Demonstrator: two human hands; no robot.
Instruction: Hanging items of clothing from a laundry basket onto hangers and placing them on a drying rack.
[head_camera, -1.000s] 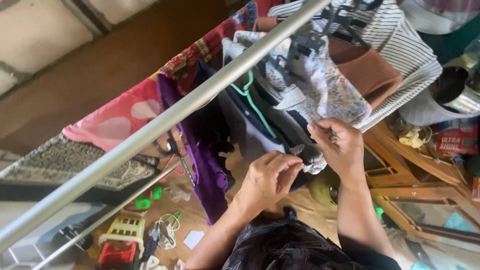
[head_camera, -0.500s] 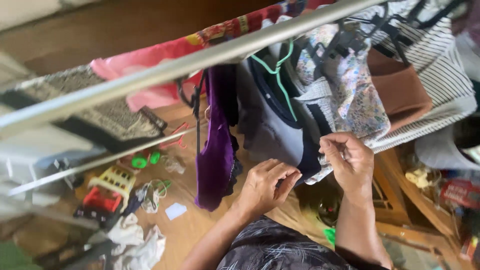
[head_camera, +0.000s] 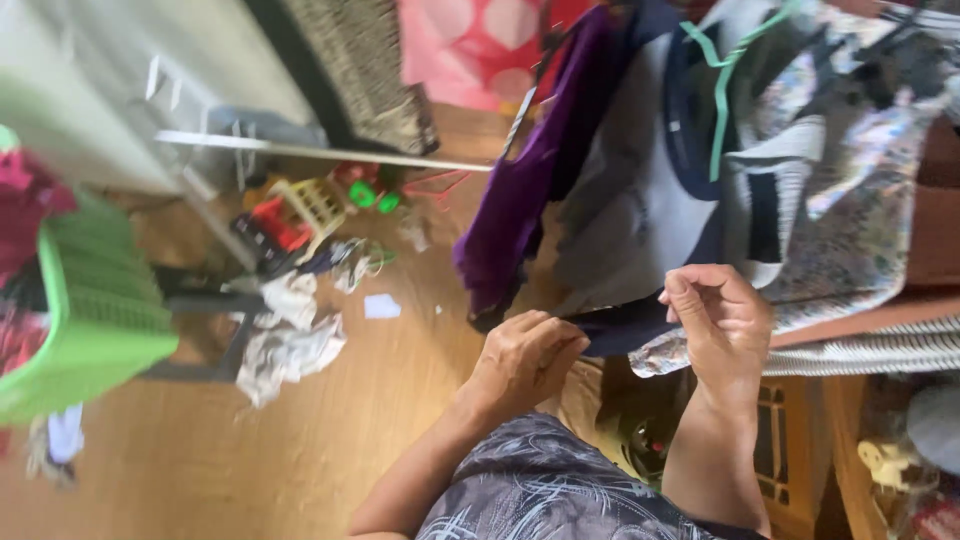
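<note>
1. Pinching the lower hem of a dark navy garment, both hands sit close together near frame centre; the left hand has its fingers closed on the hem edge, and the right hand has thumb and fingertips together on the same hem plus a bit of pale floral cloth.
2. View has swung since a second ago: the silver rail that crossed the frame is gone from sight, floor now fills the left half, and a green basket has come in at far left.
3. Hands barely shifted against the cloth across the three frames; each grip reads as the same pinch, clamped on the hem.
4. Garment hangs from a green hanger, between a purple garment on its left and the floral and striped pieces on its right.
5. Head turned, hands did not, so the hem handling looks unchanged, in my judgement.
6. Floor carries crumpled white cloth, small plastic toys and a paper scrap; blurred, detail uncertain.
</note>
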